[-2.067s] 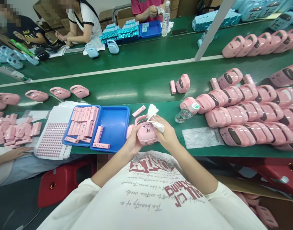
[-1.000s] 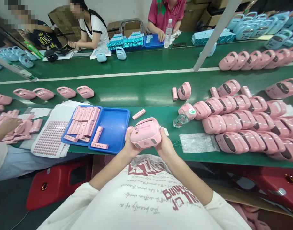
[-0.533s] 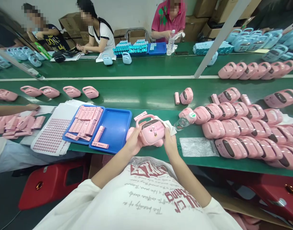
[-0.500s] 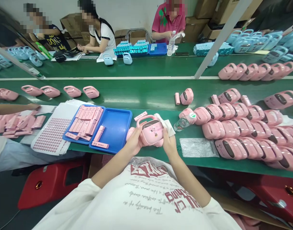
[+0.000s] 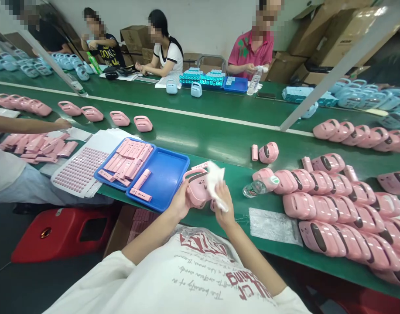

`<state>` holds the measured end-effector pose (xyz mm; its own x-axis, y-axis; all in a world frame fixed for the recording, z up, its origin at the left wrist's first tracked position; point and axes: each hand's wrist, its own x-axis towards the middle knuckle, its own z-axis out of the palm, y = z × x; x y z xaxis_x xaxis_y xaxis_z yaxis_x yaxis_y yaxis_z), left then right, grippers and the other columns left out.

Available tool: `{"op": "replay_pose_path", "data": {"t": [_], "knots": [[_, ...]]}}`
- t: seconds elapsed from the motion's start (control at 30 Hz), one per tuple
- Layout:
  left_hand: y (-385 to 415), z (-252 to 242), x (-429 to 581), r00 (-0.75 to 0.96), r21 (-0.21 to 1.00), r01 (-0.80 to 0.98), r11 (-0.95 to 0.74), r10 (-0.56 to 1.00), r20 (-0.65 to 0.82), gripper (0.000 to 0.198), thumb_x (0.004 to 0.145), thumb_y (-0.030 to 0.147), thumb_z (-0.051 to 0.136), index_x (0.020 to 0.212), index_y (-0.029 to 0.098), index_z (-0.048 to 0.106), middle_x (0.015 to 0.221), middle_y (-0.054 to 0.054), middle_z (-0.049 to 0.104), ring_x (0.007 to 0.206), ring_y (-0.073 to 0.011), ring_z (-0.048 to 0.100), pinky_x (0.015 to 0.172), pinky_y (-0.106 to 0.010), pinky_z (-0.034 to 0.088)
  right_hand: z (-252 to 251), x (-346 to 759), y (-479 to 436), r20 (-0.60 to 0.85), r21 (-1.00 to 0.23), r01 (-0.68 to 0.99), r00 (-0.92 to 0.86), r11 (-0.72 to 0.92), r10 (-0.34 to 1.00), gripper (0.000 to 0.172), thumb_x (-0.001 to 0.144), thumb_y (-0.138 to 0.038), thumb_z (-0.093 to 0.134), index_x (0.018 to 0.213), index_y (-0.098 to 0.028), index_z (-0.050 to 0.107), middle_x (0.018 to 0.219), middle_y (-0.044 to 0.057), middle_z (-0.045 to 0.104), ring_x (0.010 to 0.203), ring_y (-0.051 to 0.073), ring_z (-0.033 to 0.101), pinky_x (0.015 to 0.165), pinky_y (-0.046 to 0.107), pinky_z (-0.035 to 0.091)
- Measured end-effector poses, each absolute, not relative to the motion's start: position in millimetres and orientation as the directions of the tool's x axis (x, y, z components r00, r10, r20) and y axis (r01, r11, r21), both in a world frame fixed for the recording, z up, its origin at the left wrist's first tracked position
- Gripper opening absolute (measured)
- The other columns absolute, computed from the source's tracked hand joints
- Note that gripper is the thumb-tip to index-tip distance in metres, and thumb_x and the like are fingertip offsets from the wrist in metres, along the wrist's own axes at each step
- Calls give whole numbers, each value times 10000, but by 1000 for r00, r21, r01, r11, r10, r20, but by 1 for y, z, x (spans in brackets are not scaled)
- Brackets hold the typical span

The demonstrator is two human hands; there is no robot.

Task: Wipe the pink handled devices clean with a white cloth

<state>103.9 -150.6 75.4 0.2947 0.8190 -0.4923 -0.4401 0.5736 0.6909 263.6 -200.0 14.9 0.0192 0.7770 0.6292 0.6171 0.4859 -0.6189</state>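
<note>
My left hand (image 5: pixel 180 201) is closed round the left side of a pink plastic casing with a carry handle (image 5: pixel 197 188), held tilted above the table edge. In my right hand (image 5: pixel 225 206) is a white cloth (image 5: pixel 216 181), blurred by motion, at the casing's right side. A small printed picture shows on the casing's front, partly covered by the cloth. Just behind the casing lies a pink stick-shaped part (image 5: pixel 200 165). Left of my hands, a blue tray (image 5: pixel 169 174) holds a few such parts, and a second blue tray (image 5: pixel 104 165) is heaped with them.
Rows of pink casings (image 5: pixel 320 237) fill the right side. Nearby are a clear bottle (image 5: pixel 254 188) and a plastic sheet (image 5: pixel 273 224). Sticker sheets (image 5: pixel 78 172) lie left, beside a co-worker's arm (image 5: pixel 29 124). A slanted post (image 5: pixel 317 83) rises behind. Several people sit across the table.
The view has turned and tilted. My right hand has moved the cloth from the casing's upper right corner across its front; my left hand still holds the casing, now turned slightly.
</note>
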Motion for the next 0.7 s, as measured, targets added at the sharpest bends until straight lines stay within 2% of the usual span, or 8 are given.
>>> {"op": "replay_pose_path", "data": {"t": [0.07,0.1,0.17,0.27,0.37,0.47,0.57,0.7], "knots": [[-150,76,99,301,739,-371,563,825,-477,532,817,530,619,1259,237,575,1210,-92,656,939,-247,669,661,-330,559,21,265,-188,378,-865,430,218,259,900,511,974,-421,318,1421,-203,432,1412,124,526,1381,255,407,1091,485,391],[-150,75,97,322,762,-313,566,819,-476,525,811,525,630,1251,244,582,1232,-87,644,963,-250,661,674,-330,553,26,266,-180,247,-935,313,246,164,937,522,966,-461,322,1399,-203,460,1399,120,538,1353,251,446,1077,463,411],[-149,71,95,377,798,-201,568,797,-472,524,790,514,663,1232,239,599,1253,-88,630,1057,-270,624,765,-350,534,38,269,-165,63,-990,139,194,37,979,535,916,-543,414,1314,-210,545,1342,111,588,1275,255,526,1046,431,442],[-149,60,96,447,864,-114,490,802,-396,561,729,504,733,1186,199,618,1221,-99,636,1183,-287,541,960,-392,443,51,276,-141,-88,-990,105,37,-91,995,544,783,-611,591,1131,-197,657,1184,107,679,1129,283,616,996,436,464],[-145,50,99,471,896,-94,434,812,-344,566,722,545,723,1144,185,608,1181,-95,631,1177,-265,535,1000,-389,410,60,284,-120,-140,-973,192,-50,-128,989,500,725,-627,622,917,-173,704,934,92,736,910,276,673,873,427,510],[-124,43,91,377,875,-78,478,827,-418,524,824,571,592,1189,197,557,1121,-93,642,1057,-237,613,877,-367,493,71,292,-94,-82,-949,305,-21,-72,996,423,692,-582,639,810,-181,703,807,67,729,795,256,666,779,393,520],[-91,36,59,93,901,70,428,897,-433,349,866,419,580,1122,182,568,1066,-97,653,965,-224,649,818,-361,522,75,305,-55,25,-911,411,73,-7,997,378,685,-536,640,836,-197,709,846,59,733,844,259,667,798,379,510],[-58,26,-9,-263,905,194,377,909,-323,223,728,125,694,877,172,535,1049,-71,572,1221,-271,463,945,-313,437,52,330,20,29,-850,508,308,-138,951,377,620,-513,675,825,-197,696,827,68,721,868,281,657,823,406,500]]}}
